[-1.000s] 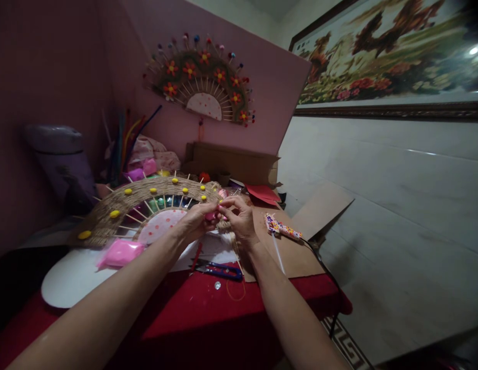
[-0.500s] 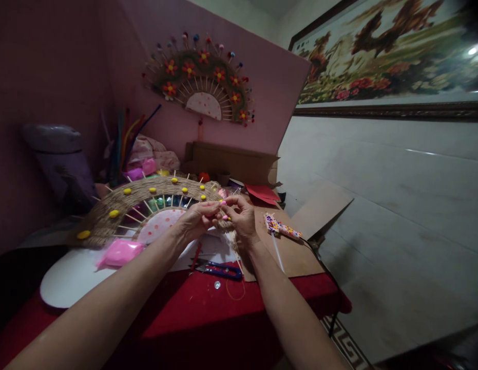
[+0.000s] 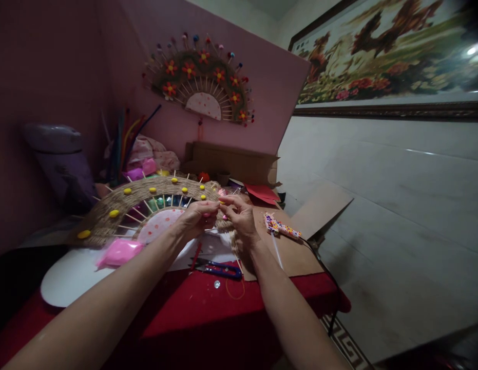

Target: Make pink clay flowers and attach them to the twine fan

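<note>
A fan-shaped craft (image 3: 161, 187) wrapped in brown twine lies on the table, with thin sticks, yellow oval dots and a dotted pink-and-white half circle. Over its right end my two hands meet, fingertips almost touching. My left hand (image 3: 200, 218) is closed in a pinch, with a bit of pink clay (image 3: 208, 215) showing at its curled fingers. My right hand (image 3: 242, 220) has its thumb and fingers pinched together at the fan's right end; what lies between them is hidden. Small pink and yellow spots show beside the fingers. A pink clay packet (image 3: 120, 252) lies left of my left forearm.
Blue thread snips (image 3: 219, 270) lie on the red tablecloth (image 3: 177, 313) near a small clear gem (image 3: 217, 284). A flower-patterned glue gun (image 3: 282, 226) rests on cardboard (image 3: 300, 259) at right. Pipe cleaners (image 3: 133, 136) stand at back left. A finished fan (image 3: 202, 77) hangs behind.
The pink bit seen between my fingertips has shifted down and left, into my left hand's curled fingers. My right hand stays at the fan's end, its fingers slightly moved.
</note>
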`<state>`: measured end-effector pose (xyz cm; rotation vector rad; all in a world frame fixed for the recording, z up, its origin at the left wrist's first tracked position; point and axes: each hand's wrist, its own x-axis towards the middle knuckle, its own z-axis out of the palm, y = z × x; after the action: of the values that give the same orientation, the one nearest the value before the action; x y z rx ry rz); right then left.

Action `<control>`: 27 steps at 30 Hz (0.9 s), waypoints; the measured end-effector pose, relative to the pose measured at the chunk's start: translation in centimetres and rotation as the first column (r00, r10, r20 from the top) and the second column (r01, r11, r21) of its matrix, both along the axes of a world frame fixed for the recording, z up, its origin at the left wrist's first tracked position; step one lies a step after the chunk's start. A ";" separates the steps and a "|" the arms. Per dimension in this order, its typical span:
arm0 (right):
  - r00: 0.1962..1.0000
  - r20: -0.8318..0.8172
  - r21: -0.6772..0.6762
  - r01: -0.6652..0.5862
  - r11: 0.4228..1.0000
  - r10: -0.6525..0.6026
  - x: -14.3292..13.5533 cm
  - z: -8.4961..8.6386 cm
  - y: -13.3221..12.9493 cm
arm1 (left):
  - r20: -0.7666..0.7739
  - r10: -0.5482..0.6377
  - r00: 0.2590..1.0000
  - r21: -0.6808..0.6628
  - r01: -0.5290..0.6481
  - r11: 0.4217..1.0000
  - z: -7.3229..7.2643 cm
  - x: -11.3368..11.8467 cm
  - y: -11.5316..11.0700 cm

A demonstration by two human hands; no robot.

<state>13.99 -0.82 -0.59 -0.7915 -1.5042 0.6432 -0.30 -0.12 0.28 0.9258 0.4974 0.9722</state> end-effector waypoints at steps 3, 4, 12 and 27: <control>1.000 -0.020 0.007 -0.009 1.000 0.009 0.0 0.1 0.0 | -0.015 -0.006 1.000 -0.023 0.006 1.000 0.0 0.0 0.0; 0.999 -0.032 0.005 -0.013 1.000 0.013 0.0 0.0 0.0 | -0.016 -0.003 1.000 -0.032 0.002 0.999 -0.1 0.0 0.0; 1.000 0.009 0.015 0.018 1.000 -0.018 -0.1 0.0 -0.1 | -0.026 0.077 0.997 -0.006 -0.077 0.997 -0.2 0.0 0.0; 1.000 -0.023 -0.001 0.015 1.000 -0.015 -0.1 0.2 -0.3 | -0.034 0.082 0.996 0.023 -0.081 0.996 -0.5 0.2 0.0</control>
<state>13.89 -1.08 -0.42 -0.7930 -1.4757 0.6398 -0.11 -0.09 -0.23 0.9494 0.5586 1.0381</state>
